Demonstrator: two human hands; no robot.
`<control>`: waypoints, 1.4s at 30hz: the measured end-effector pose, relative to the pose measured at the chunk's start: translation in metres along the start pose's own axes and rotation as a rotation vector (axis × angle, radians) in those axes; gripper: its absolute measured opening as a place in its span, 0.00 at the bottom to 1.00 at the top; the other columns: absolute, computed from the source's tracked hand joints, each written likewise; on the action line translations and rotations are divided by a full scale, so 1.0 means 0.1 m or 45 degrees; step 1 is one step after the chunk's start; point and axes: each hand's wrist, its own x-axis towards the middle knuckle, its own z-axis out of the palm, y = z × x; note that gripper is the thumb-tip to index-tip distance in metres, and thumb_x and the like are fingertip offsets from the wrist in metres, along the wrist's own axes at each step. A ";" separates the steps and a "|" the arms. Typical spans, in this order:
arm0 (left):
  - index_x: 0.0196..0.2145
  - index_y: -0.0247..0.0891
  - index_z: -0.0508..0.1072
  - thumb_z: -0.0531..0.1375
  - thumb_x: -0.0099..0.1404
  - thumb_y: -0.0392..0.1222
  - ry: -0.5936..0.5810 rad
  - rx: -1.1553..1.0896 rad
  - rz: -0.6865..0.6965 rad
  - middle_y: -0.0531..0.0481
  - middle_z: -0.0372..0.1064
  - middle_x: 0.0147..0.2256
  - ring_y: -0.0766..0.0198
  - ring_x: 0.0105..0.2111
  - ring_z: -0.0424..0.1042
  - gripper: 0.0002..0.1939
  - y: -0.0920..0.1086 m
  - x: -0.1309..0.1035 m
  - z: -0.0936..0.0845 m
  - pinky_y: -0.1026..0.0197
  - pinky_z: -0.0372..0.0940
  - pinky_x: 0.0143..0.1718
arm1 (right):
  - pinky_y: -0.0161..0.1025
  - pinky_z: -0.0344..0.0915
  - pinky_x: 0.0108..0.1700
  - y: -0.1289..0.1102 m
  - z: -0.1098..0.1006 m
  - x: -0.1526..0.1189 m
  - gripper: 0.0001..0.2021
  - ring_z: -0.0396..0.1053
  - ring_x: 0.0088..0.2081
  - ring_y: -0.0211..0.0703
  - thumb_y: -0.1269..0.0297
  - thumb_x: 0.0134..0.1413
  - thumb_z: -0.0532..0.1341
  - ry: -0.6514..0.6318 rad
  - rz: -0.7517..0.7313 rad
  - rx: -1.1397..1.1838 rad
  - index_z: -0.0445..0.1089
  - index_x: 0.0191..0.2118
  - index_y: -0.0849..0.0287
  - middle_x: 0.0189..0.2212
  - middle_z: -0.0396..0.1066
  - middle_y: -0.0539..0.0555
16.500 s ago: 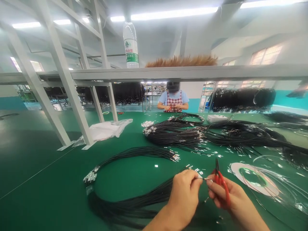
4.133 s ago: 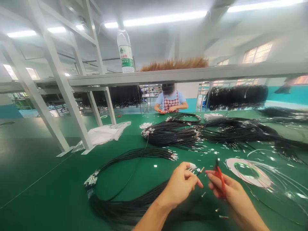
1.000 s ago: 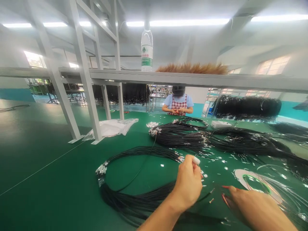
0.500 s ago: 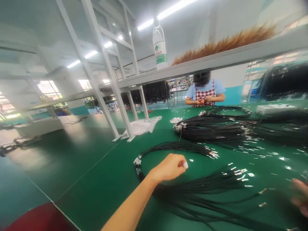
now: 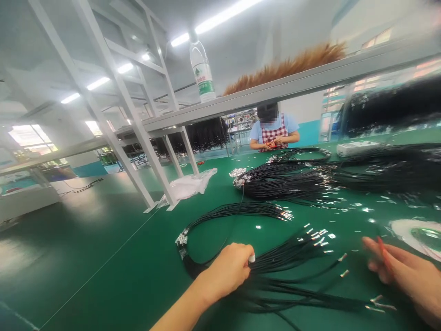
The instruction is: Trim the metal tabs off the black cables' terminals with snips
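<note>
Left hand (image 5: 230, 267) is curled over black cables (image 5: 280, 257) at five o'clock (can't tell if it's pinching any), right hand (image 5: 399, 264) gripping red-handled pliers (image 5: 383, 253) at four, wire ends (image 5: 342, 257) fanned, probably for easy reach.

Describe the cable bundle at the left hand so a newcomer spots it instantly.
Start at the green tabletop and find the left hand in the foreground. The black cable bundle passes at that hand and fans rightward. Unlike the bigger black cable pile farther back, its bright tips spread loosely toward the right hand.
</note>
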 end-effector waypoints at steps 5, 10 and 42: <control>0.38 0.34 0.67 0.52 0.52 0.23 -0.034 0.600 0.136 0.43 0.69 0.34 0.57 0.35 0.69 0.16 0.19 0.04 0.12 0.58 0.64 0.37 | 0.42 0.57 0.25 -0.13 0.02 -0.06 0.21 0.59 0.16 0.41 0.45 0.47 0.57 -0.083 0.148 0.114 0.66 0.15 0.54 0.13 0.67 0.53; 0.50 0.26 0.64 0.57 0.55 0.26 -0.006 0.816 0.211 0.34 0.70 0.38 0.48 0.40 0.71 0.23 0.27 0.05 0.24 0.52 0.67 0.39 | 0.43 0.56 0.26 0.06 0.05 0.03 0.24 0.60 0.17 0.42 0.41 0.49 0.55 -0.133 0.077 0.062 0.68 0.18 0.55 0.15 0.68 0.53; 0.32 0.39 0.70 0.51 0.65 0.40 0.311 -0.822 0.239 0.53 0.66 0.25 0.66 0.24 0.60 0.09 1.23 0.84 0.18 0.65 0.51 0.27 | 0.33 0.50 0.20 -0.27 0.08 -0.26 0.18 0.58 0.16 0.32 0.49 0.44 0.66 -0.397 -0.040 0.813 0.71 0.35 0.59 0.20 0.71 0.49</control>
